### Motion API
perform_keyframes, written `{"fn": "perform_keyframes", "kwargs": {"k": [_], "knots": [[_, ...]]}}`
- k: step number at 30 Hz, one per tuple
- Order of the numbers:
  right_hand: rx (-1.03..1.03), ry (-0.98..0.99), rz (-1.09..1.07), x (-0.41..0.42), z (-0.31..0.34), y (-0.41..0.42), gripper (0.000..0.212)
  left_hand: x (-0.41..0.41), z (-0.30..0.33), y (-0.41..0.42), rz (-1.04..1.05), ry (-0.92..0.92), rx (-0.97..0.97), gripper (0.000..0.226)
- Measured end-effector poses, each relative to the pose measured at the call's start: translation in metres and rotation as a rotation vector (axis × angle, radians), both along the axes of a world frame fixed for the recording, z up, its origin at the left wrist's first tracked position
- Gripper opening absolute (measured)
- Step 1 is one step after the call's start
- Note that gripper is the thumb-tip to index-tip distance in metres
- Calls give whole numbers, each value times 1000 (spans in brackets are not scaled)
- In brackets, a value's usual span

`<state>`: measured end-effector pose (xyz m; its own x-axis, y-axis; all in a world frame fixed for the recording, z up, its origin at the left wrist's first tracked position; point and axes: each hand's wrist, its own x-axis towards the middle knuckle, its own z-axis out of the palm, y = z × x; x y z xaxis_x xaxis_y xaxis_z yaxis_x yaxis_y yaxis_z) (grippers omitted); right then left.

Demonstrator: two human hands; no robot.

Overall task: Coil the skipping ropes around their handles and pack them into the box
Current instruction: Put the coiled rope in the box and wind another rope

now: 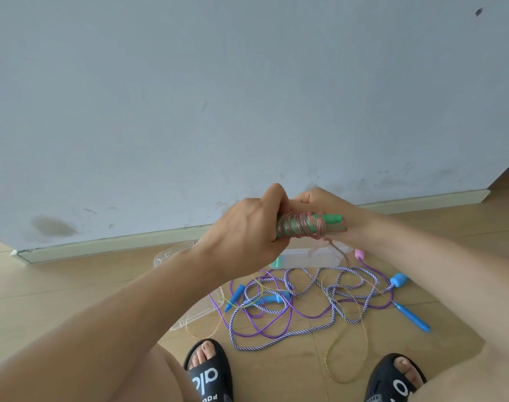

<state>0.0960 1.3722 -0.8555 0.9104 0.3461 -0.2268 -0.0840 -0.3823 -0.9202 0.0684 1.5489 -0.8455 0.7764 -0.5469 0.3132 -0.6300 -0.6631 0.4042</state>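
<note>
Above the box (189,285), which lies clear and open on the floor by the wall, I hold the green handles (331,219) up at chest height so the loose cord hangs free while I wind. My left hand (247,227) is clenched round the left end of the handles, knuckles up, forearm reaching in from the lower left; I judge that grip is there to keep the pair steady and stop the turns slipping off. The pink rope (302,226) sits in tight coils round the middle of the handles, with a short tail dropping toward the box. My right hand (319,201) comes in behind the handles, wrist bent; its fingers are mostly hidden, so I cannot tell whether they pinch the cord or only guide it. Right of the box, the purple ropes (305,303) and blue handles (412,316) lie tangled on the floor, not yet coiled.
</note>
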Motion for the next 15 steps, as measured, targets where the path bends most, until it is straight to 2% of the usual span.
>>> {"fn": "perform_keyframes", "kwargs": {"k": [2,5,9,12,15], "knots": [[-30,-6,11,-2,-12,4,39,0,-3,0,-32,43,-43,43],[-119,9,24,-9,-23,2,15,-2,-4,0,-51,108,-67,46],[-162,66,-70,-17,-16,6,33,2,-3,-2,50,158,-99,36],[-207,51,-158,-22,-16,14,50,20,-2,1,265,178,-92,28],[-242,-41,-136,-44,-20,21,54,39,-4,16,433,250,29,23]]}}
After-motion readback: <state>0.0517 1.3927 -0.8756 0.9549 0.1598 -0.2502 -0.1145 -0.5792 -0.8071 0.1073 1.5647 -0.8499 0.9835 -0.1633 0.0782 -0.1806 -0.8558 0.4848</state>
